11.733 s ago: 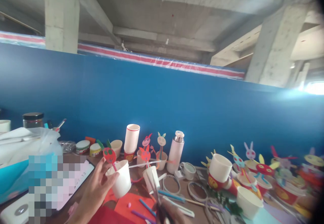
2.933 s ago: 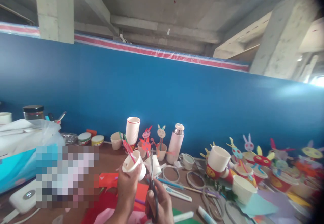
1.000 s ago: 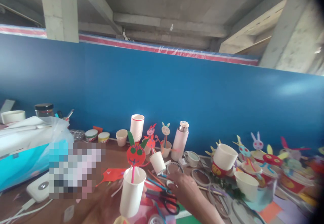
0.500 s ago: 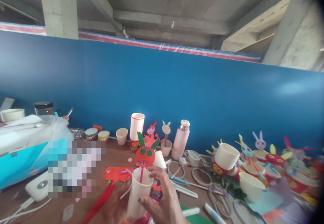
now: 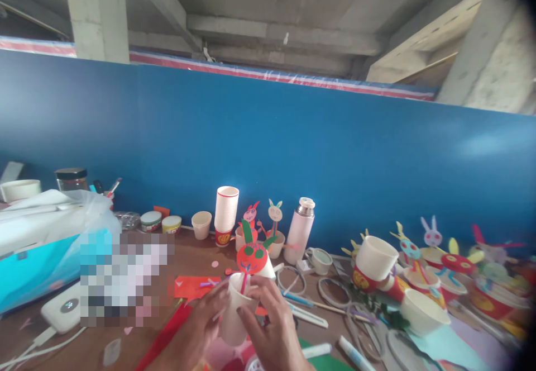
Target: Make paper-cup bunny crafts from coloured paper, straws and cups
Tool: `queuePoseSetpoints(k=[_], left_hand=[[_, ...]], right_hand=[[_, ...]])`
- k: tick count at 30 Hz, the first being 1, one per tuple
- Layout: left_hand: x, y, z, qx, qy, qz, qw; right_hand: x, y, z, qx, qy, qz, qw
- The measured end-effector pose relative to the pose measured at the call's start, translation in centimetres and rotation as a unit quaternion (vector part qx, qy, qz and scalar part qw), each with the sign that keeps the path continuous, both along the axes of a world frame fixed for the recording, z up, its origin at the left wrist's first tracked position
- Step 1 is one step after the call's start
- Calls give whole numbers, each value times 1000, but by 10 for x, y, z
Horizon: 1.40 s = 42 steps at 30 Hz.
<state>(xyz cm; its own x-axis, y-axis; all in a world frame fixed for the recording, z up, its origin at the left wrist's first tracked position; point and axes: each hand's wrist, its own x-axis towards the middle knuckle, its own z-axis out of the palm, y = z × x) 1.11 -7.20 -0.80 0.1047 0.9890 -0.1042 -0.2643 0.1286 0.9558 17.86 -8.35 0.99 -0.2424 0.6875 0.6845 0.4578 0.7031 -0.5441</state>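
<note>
Right hand (image 5: 272, 326) now grips paper cup (image 5: 235, 318).

Two hands are seen, the left hand (image 5: 196, 326) and the right hand (image 5: 272, 332). One flask (image 5: 302, 230), one cup stack (image 5: 226, 210) and two small tubs (image 5: 160, 223) are counted.

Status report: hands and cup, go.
Left hand and right hand both grip the cup. Red bunny face on its straw stands in the cup. Glue stick and straws crowd the table nearby.
</note>
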Motion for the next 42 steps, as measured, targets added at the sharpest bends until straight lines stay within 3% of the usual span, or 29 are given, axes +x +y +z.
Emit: queuePoseSetpoints(k=[7, 14, 22, 28, 33, 42], left_hand=[[-1, 6, 6, -20, -26, 38, 999], [-3, 2, 18, -31, -20, -84, 996], [-8, 7, 3, -113, -42, -77, 990], [-10, 6, 7, -129, -54, -103, 985], [-5, 5, 9, -113, -10, -71, 991], [6, 13, -8, -8, 84, 16, 996]], right_hand=[[5, 2, -2, -6, -34, -35, 999], [2, 5, -3, 15, -54, -36, 998], [0, 2, -7, 5, -78, -23, 997], [-3, 1, -7, 18, -91, -39, 995], [-3, 3, -10, 27, -112, -60, 992], [-9, 3, -13, 19, -146, -65, 987]])
